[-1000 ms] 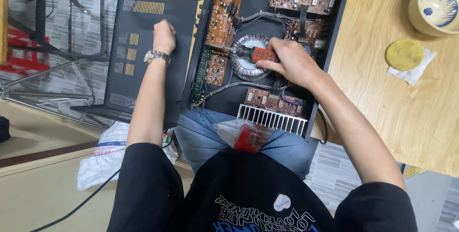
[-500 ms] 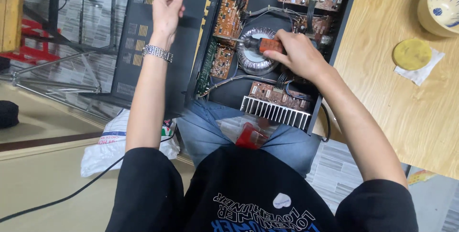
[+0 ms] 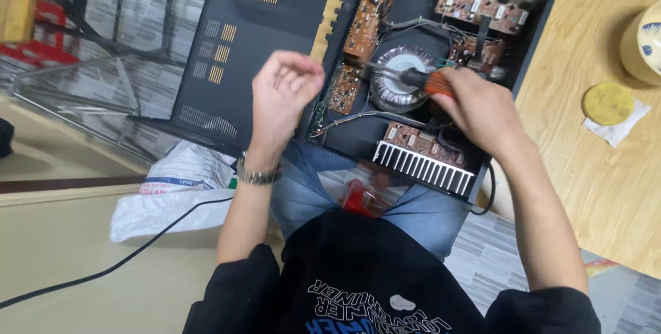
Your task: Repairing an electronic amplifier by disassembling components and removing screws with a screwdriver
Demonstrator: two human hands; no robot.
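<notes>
An opened black amplifier chassis (image 3: 413, 134) rests on my lap, with brown circuit boards (image 3: 365, 10), a round toroidal transformer (image 3: 396, 86) and a finned heat sink (image 3: 423, 165) inside. My right hand (image 3: 475, 107) grips a screwdriver with an orange handle (image 3: 434, 82), its shaft pointing left over the transformer. My left hand (image 3: 282, 96), with a watch on the wrist, is raised in the air above the chassis's left edge, fingers loosely curled and holding nothing. The removed black vented cover (image 3: 241, 51) lies to the left.
A wooden table (image 3: 592, 169) is on the right with a yellow round pad on a tissue (image 3: 609, 107) and a cream cup (image 3: 644, 45). A red plastic item (image 3: 361, 200) lies on my lap. A white plastic bag (image 3: 175, 193) and black cable (image 3: 103, 272) lie at left.
My left hand has lifted off the black cover and pulled back toward me. My right hand with the screwdriver shifted slightly over the transformer; the view moved closer.
</notes>
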